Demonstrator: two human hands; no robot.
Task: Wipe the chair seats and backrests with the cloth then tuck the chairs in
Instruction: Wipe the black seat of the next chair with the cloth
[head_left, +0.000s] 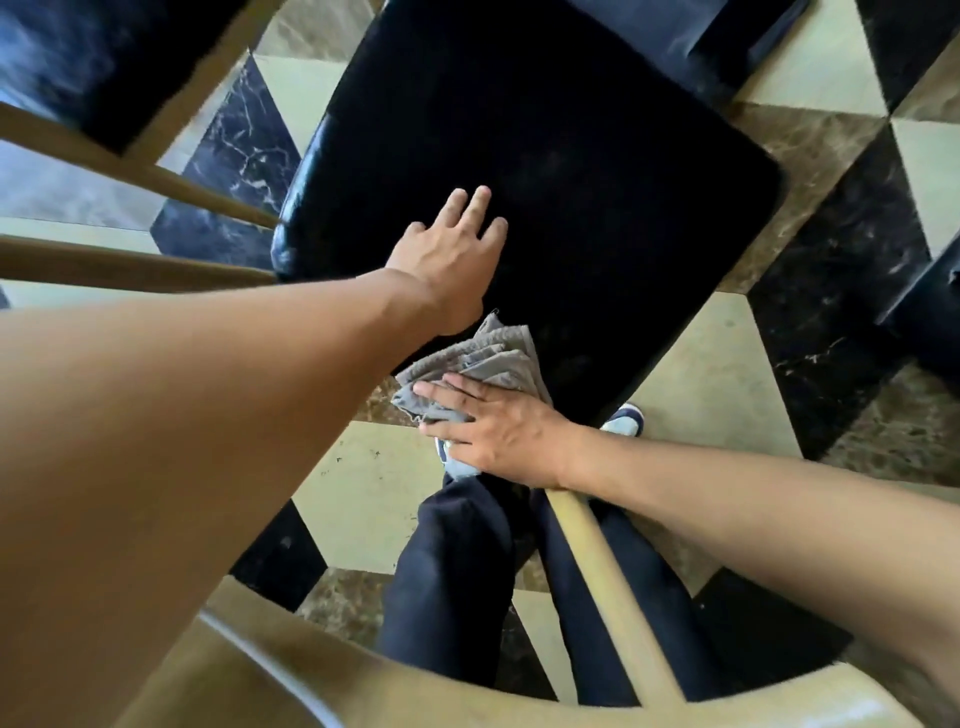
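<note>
The chair seat (545, 171) is showing glossy black across the middle, with pale reflections shining along its nine o'clock edge. The crumpled cloth (483, 358) is reading grey, ribbed in faint stripes. The backrest rail (363, 691) at six o'clock and its spindle (608, 587) are glowing tan-gold. A second chair (98, 67) at eleven o'clock is showing black padding on tan wood. The floor (363, 488) is running in cream, veined black and mottled brown marble diamonds. The trousers (447, 582) are looking dark navy, and the shoe (626, 421) white and navy.
</note>
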